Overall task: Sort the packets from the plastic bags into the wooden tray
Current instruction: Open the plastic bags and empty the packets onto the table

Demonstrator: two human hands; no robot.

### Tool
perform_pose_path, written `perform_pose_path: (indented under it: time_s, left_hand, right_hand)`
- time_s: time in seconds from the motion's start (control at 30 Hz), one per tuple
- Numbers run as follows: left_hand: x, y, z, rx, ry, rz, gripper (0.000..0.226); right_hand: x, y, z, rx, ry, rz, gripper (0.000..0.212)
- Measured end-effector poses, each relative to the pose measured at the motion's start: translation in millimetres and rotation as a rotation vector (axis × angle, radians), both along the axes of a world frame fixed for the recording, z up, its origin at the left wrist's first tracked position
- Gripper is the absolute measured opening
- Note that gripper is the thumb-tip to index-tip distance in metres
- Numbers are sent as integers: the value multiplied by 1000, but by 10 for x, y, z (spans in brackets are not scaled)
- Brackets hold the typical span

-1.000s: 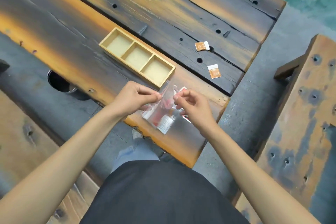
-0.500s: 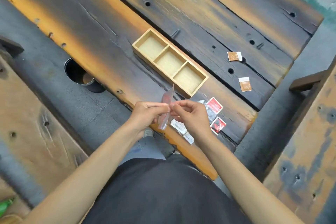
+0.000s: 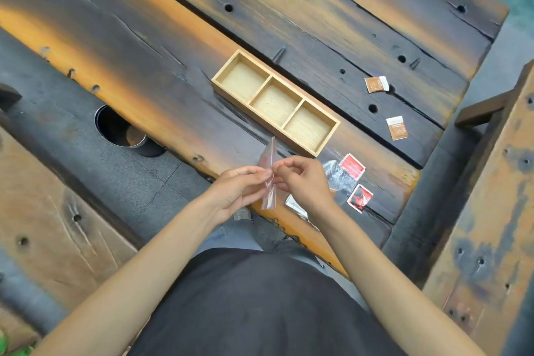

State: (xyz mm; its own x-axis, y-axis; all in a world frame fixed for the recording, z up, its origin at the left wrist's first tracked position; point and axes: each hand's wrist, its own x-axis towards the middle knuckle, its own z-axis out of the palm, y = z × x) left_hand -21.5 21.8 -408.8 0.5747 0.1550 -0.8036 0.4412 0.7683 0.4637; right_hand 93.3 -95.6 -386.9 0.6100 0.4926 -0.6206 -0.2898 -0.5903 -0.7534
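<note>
A dark, weathered wooden table (image 3: 150, 46) with orange streaks and bolt holes. On it lie a three-compartment wooden tray (image 3: 275, 102), two brown packets (image 3: 375, 84) beyond it, two red packets (image 3: 352, 164) and a crumpled clear bag (image 3: 338, 176) near the front edge.

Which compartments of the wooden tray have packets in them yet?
None: all three compartments of the wooden tray show bare wood. The red packets and brown packets lie on the table outside it.

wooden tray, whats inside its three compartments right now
Nothing: all three compartments of the wooden tray show bare wood. The near wall hides a thin strip of each floor. Red packets and brown packets lie outside on the table.
</note>
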Motion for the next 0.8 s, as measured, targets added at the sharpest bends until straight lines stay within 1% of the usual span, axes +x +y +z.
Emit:
perform_pose_path:
  time_s: [0.03, 0.1, 0.17, 0.23, 0.3, 0.37, 0.5, 0.67, 0.8]
  left_hand:
    - [7, -3, 0, 12, 1, 3, 5]
    - [40, -18, 11, 96, 35, 20, 9]
    - [75, -24, 34, 186, 70, 77, 10]
    - [98, 4, 60, 209, 72, 158, 8]
    - [110, 50, 94, 242, 66, 183, 7]
    - [116, 89, 129, 329, 75, 140, 7]
    - [115, 225, 178, 574, 120, 11, 11]
    - [43, 455, 216, 825, 108, -141, 11]
    - [38, 581, 271, 993, 111, -261, 13]
  right_hand:
    - [-17, 19, -18, -28, -42, 18, 13]
    - [-69, 60, -35, -72, -127, 38, 13]
    - [-107, 102, -15, -78, -185, 5, 11]
    - [-111, 118, 7, -54, -175, -77, 8]
    - [-102, 113, 31, -30, -168, -126, 7]
    - [-90, 98, 55, -36, -195, -101, 7]
    - [-35, 18, 97, -104, -272, -21, 9]
    - [71, -141, 155, -180, -369, 63, 7]
    - [165, -263, 177, -220, -397, 116, 6]
